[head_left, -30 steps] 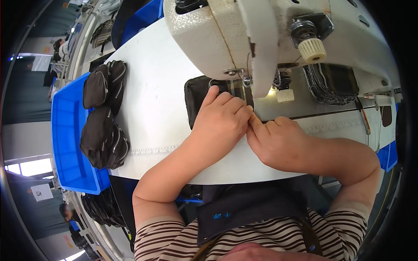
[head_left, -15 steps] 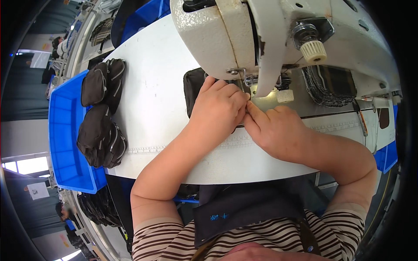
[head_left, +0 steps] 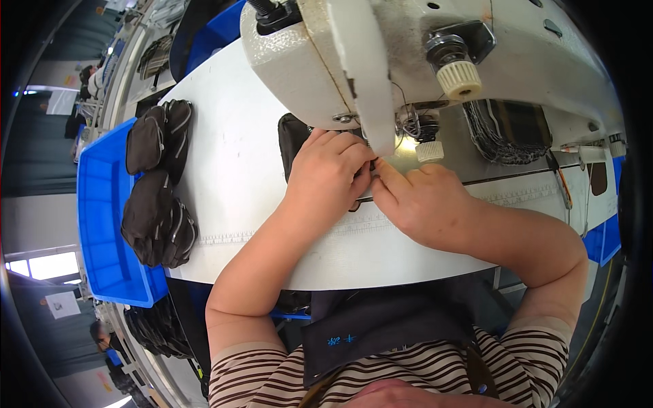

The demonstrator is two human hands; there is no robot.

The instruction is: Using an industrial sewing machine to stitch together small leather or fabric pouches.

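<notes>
Passage over table [head_left: 235, 163] between left pouches [head_left: 146, 211] and left hand [head_left: 326, 173]; machine [head_left: 296, 78] blocks far side, stack [head_left: 518, 129] far right.

A head-worn fisheye — the left of a pair — looks steeply down past the wearer's chest [head_left: 401, 333] at six o'clock. The left hand [head_left: 325, 173] and right hand [head_left: 428, 207] sit near mid-view; the sewing machine [head_left: 524, 75] looms close from twelve to two; beyond the blue bin [head_left: 102, 224] at nine, the room [head_left: 41, 221] recedes, bending.
</notes>
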